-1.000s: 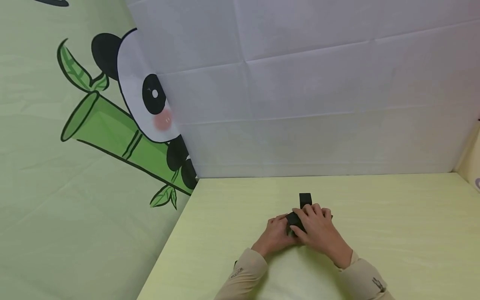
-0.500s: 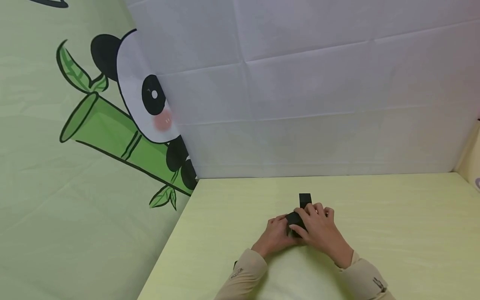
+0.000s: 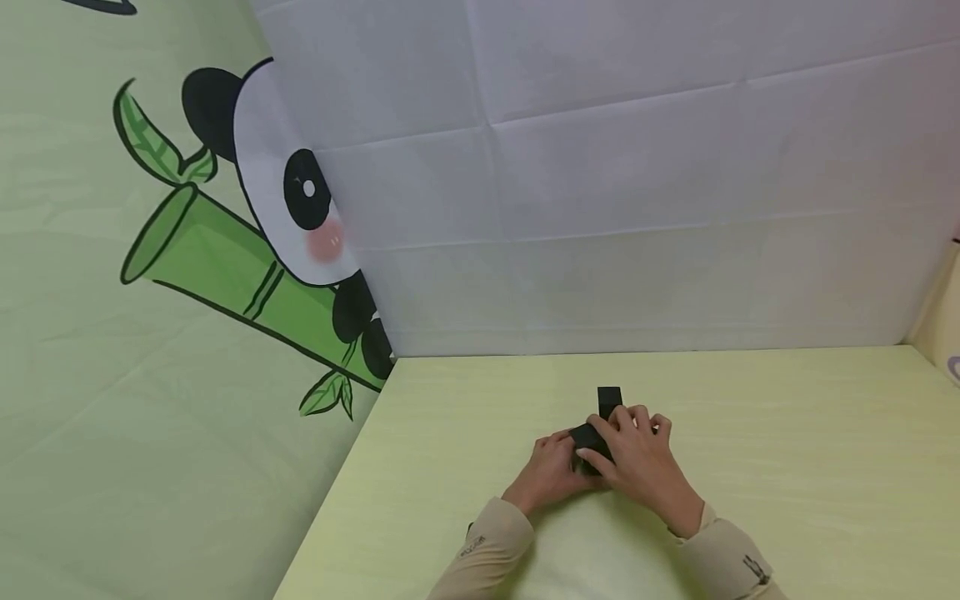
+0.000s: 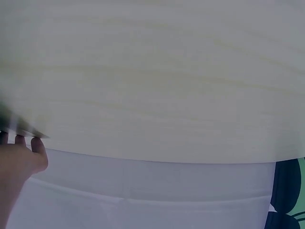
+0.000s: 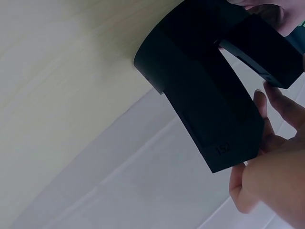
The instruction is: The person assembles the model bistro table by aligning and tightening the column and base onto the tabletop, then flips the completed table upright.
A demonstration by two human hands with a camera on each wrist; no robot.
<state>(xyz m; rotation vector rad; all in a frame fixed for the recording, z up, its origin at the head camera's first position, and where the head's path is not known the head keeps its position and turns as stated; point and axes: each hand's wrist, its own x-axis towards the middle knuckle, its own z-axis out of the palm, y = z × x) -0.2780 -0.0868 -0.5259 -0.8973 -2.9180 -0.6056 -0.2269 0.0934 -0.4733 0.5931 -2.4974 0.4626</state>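
Observation:
A black plastic part with a curved base and blocky, square-ended arms fills the upper right of the right wrist view; raised digits mark one arm. In the head view, one block end stands up behind my fingers. My left hand grips the part from the left and below. From the right and above, my right hand holds it, fingers bent over the top and thumb on the near side. The hands hide much of it. At the left edge of the left wrist view, fingertips of a hand meet a dark, blurred edge.
A pale yellow table lies under the hands. White cloth hangs behind its far edge. To the left is a green cloth printed with a panda and bamboo.
Both hands keep nearly the same place on the black plastic part. The right hand's fingers have shifted slightly to the right and spread a little over it.

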